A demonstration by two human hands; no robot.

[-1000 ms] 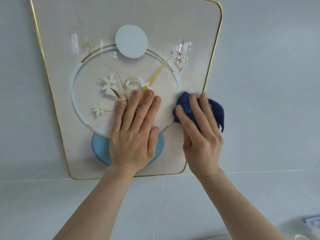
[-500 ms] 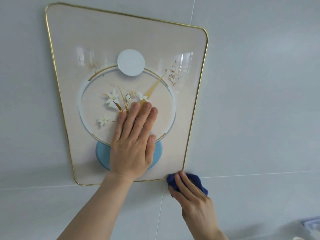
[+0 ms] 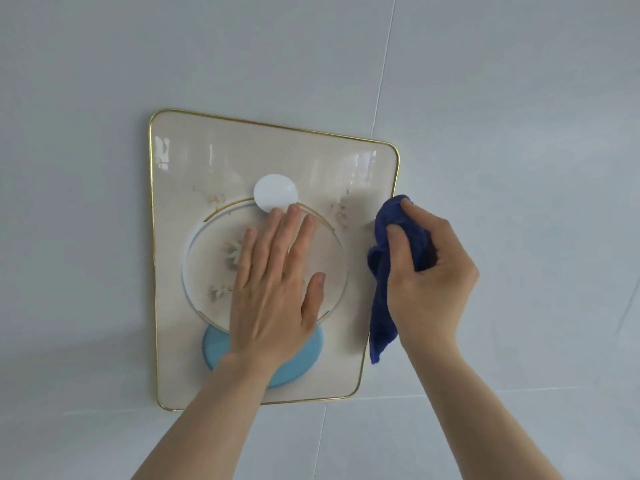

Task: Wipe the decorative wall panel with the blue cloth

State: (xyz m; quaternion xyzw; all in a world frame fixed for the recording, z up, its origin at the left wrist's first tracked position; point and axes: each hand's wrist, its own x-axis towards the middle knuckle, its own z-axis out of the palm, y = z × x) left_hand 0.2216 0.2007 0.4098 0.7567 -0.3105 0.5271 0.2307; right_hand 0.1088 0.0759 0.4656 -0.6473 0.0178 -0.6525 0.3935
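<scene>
Left hand [image 3: 273,289]: flat, fingers spread, palm pressed on decorative wall panel [image 3: 194,161], covering its ringed flower motif and upper part of light-blue disc [image 3: 221,348]; holds nothing. Right hand [image 3: 427,271]: fingers curled around bunched blue cloth [image 3: 382,299], at panel's right gold-trimmed edge; loose end hangs down. Panel mounted on grey tiled wall [image 3: 519,133]; white disc [image 3: 275,192] just above left fingertips.
</scene>
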